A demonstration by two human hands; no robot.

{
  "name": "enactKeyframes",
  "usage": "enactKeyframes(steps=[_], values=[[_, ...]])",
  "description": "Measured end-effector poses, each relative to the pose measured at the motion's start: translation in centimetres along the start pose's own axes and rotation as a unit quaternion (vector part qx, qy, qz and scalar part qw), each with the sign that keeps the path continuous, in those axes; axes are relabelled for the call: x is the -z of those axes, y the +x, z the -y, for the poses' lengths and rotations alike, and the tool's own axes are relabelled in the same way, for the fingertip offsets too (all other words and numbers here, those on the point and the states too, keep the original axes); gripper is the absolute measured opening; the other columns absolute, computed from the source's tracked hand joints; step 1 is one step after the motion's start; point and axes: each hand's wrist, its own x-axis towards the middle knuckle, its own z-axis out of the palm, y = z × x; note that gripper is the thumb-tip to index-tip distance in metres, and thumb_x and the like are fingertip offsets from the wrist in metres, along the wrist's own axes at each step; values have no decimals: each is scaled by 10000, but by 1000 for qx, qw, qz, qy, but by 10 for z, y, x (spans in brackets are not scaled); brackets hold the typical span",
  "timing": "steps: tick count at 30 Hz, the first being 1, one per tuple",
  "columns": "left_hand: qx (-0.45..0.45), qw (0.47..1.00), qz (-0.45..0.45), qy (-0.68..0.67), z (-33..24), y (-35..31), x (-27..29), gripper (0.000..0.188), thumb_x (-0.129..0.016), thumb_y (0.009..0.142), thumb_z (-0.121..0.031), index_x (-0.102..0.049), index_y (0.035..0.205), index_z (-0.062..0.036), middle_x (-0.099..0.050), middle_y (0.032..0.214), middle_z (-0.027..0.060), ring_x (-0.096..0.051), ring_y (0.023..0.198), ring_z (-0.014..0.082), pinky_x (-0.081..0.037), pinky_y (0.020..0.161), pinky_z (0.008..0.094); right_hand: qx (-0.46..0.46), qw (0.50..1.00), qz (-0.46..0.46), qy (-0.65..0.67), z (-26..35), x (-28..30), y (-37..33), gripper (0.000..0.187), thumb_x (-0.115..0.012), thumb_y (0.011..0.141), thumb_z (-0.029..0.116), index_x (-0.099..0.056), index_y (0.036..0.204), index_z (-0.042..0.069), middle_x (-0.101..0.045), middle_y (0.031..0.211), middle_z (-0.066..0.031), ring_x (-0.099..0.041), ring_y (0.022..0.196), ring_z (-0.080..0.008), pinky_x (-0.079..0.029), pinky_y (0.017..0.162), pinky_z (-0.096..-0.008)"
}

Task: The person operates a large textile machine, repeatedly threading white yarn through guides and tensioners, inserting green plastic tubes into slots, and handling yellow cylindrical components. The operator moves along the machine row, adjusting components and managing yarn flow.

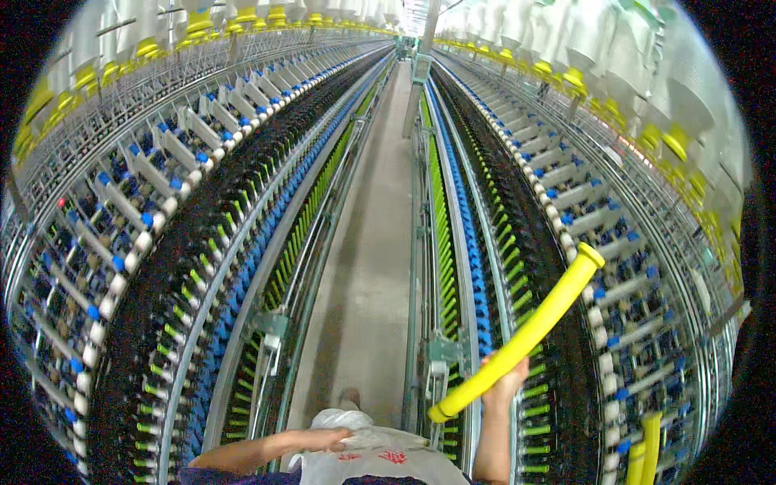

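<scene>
My right hand (505,380) is closed around a long yellow bare roving bobbin (525,339), a tube with a flared rim at its upper end. The bobbin slants up to the right, over the right machine's row of spindles; its curve may come from the lens. Part of the hand is hidden behind it. My left hand (327,439) lies on a white cloth apron or pouch (380,462) at my waist, with its fingers stretched out across the fabric. A bunched white part (341,419) of it bulges beside that hand.
Long spinning frames flank a narrow aisle floor (364,242). Green-tipped spindles (198,279) and blue parts (462,182) line both sides. White roving packages (590,36) with yellow ends hang overhead. More yellow tubes (644,453) stand at the lower right. A post (422,69) rises ahead.
</scene>
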Motion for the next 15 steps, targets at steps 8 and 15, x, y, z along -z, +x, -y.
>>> enactKeyframes(steps=[8,15], values=[[-97,988,42,113,-29,116,179,331,-529,810,-188,-479,1063,19,-580,844,207,-568,745,301,-445,674,392,88,991,-42,-87,9,-60,161,237,-405,933,322,-472,881,100,-520,653,-64,-517,524,-205,-474,496,-327],[-59,970,55,227,-29,212,326,221,-540,792,-176,-549,783,44,-554,706,207,-552,671,322,-430,635,405,355,754,-193,-518,161,-14,406,163,-442,933,232,-483,895,79,-563,804,-75,-547,705,-222,-457,635,-377]])
